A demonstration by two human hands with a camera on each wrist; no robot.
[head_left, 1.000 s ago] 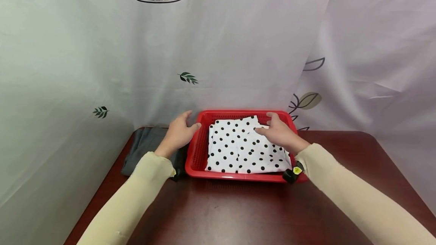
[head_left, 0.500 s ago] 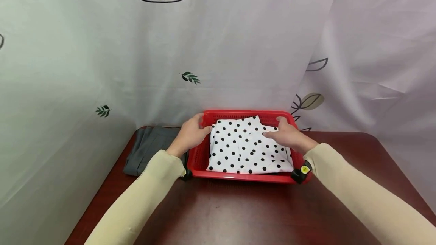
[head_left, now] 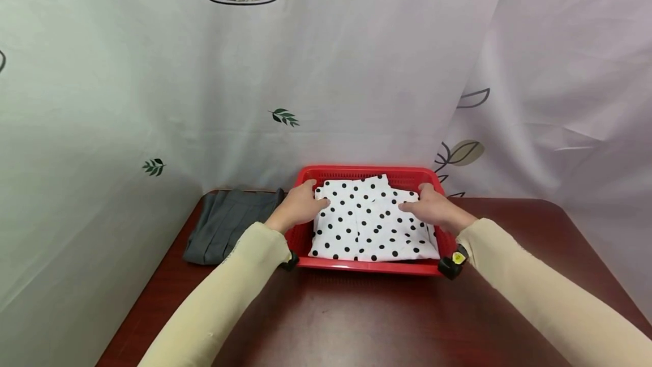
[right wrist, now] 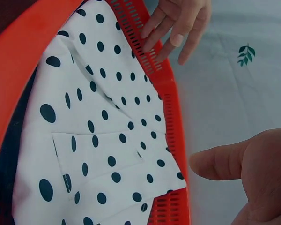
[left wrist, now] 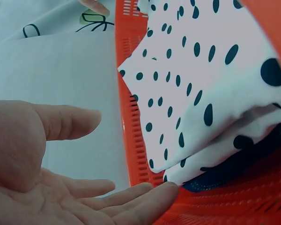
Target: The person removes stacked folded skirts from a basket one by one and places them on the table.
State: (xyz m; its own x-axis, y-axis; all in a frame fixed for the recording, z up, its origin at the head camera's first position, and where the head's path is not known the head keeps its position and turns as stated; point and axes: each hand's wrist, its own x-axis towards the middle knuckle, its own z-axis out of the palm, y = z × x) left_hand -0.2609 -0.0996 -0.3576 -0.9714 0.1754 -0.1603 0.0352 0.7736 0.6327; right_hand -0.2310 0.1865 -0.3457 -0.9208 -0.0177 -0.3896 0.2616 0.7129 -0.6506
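Observation:
A folded white garment with black dots [head_left: 364, 225] lies in a red plastic basket [head_left: 351, 266] near the back of the table. My left hand [head_left: 297, 207] is over the basket's left side, beside the garment's left edge. The left wrist view has that hand [left wrist: 70, 173] with thumb and fingers spread apart, nothing between them. Over the basket's right side is my right hand [head_left: 433, 208], its thumb pointing toward the garment. Whether either hand touches the basket or the cloth I cannot tell. Under the dotted garment, dark blue fabric [left wrist: 243, 171] peeks out.
A folded dark grey garment [head_left: 229, 225] lies on the table left of the basket. Dark reddish-brown tabletop [head_left: 346, 321] stretches in front of the basket and to its right. A white printed curtain [head_left: 346, 72] hangs right behind the table.
My left hand has moved right and a little toward me, from beside the basket to over its left side. My right hand has shifted slightly right and nearer. Basket and garments look much the same.

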